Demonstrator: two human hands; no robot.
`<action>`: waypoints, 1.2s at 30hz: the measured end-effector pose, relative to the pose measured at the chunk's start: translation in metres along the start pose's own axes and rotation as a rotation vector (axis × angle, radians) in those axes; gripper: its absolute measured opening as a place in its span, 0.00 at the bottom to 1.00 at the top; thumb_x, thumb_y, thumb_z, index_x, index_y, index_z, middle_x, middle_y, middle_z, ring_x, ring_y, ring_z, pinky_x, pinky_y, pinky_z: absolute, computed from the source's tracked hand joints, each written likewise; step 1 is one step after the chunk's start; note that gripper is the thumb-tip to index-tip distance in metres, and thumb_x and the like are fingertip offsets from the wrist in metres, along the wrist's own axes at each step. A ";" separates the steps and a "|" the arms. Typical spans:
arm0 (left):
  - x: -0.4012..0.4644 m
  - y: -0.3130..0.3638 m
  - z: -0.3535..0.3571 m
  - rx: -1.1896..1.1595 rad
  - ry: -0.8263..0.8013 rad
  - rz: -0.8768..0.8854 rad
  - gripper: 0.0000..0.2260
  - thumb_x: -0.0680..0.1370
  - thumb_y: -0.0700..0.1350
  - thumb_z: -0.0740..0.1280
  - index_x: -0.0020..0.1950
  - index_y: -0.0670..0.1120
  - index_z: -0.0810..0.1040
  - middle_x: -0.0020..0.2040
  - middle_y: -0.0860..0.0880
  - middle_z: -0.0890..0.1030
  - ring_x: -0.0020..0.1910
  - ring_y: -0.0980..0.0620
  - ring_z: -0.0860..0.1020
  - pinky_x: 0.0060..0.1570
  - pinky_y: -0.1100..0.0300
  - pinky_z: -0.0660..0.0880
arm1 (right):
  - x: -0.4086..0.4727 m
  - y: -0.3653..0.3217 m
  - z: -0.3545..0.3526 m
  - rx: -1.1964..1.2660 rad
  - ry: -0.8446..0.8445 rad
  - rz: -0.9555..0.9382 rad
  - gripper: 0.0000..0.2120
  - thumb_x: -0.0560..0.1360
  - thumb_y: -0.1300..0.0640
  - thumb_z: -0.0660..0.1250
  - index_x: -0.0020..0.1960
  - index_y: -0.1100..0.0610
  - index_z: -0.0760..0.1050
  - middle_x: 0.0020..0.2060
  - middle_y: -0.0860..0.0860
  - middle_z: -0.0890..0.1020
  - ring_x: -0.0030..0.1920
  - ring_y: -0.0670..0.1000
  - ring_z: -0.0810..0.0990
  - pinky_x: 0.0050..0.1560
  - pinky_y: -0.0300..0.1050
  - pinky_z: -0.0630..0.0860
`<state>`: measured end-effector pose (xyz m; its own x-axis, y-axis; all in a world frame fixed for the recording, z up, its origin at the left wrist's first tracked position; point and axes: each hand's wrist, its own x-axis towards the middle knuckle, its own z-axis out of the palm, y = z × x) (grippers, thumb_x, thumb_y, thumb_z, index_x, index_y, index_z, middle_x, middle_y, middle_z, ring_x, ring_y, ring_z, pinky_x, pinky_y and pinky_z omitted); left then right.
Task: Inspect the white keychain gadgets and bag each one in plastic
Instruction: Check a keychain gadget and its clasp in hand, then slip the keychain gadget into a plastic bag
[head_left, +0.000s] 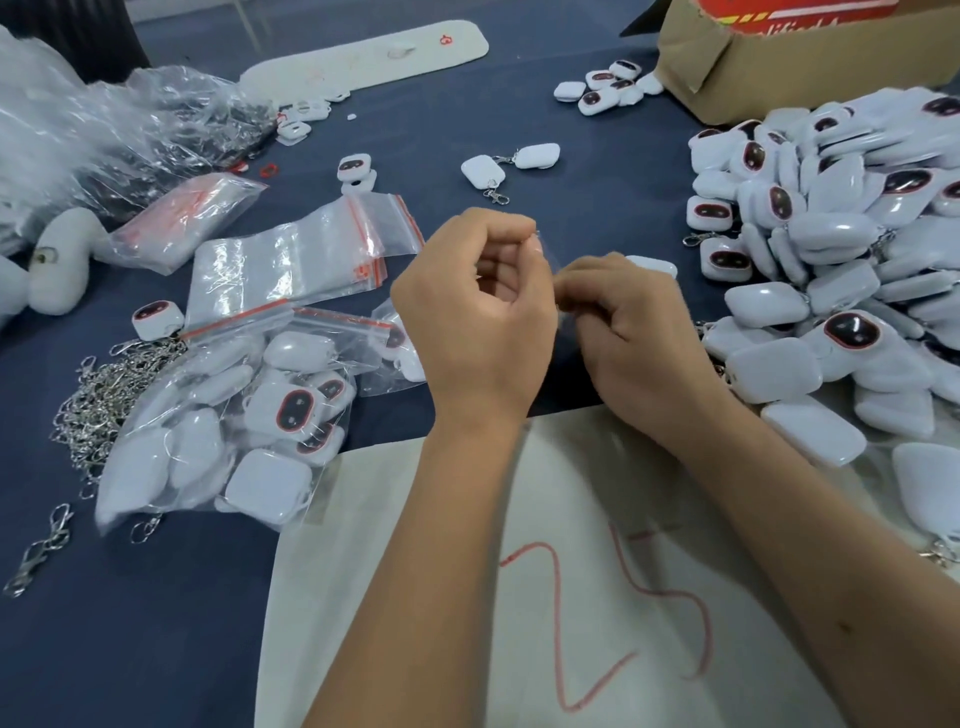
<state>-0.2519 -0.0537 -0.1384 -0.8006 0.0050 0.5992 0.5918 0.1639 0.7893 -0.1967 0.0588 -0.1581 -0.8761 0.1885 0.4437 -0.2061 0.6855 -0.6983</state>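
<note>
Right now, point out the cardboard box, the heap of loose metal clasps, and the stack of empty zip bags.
cardboard box (779, 57), head view, on its brown front wall.
heap of loose metal clasps (98, 400), head view, at the heap's middle.
stack of empty zip bags (291, 260), head view, on the top bag's clear face.

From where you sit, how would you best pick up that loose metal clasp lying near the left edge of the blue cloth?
Pinch the loose clasp across its long narrow body, coming straight down from above with the left hand. It lies flat on the blue cloth, apart from the heap of clasps, so nothing blocks its sides. It is thin, so fingertips probably work better than a full grip.
</note>
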 end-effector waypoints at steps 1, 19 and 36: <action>0.000 0.000 0.000 -0.002 0.003 -0.002 0.05 0.74 0.33 0.70 0.41 0.41 0.83 0.35 0.49 0.81 0.33 0.56 0.77 0.36 0.67 0.72 | -0.001 0.000 0.001 -0.005 -0.058 -0.014 0.20 0.69 0.75 0.57 0.49 0.63 0.85 0.44 0.53 0.84 0.49 0.56 0.76 0.54 0.52 0.74; -0.009 -0.014 0.009 0.164 -0.449 0.061 0.04 0.75 0.35 0.70 0.44 0.42 0.84 0.38 0.51 0.85 0.37 0.54 0.81 0.42 0.52 0.80 | 0.003 0.015 -0.009 -0.526 0.035 0.327 0.22 0.76 0.66 0.61 0.66 0.53 0.81 0.59 0.57 0.80 0.63 0.62 0.73 0.63 0.51 0.67; 0.012 -0.026 -0.008 0.154 -0.365 -0.201 0.07 0.78 0.38 0.68 0.53 0.46 0.82 0.50 0.53 0.83 0.46 0.54 0.82 0.50 0.60 0.80 | 0.005 0.014 -0.010 0.245 0.261 0.265 0.04 0.77 0.61 0.75 0.52 0.56 0.82 0.43 0.50 0.87 0.45 0.46 0.85 0.46 0.41 0.80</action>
<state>-0.2759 -0.0658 -0.1511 -0.8954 0.3014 0.3277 0.4223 0.3422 0.8394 -0.1996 0.0760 -0.1602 -0.7798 0.5282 0.3361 -0.1137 0.4085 -0.9057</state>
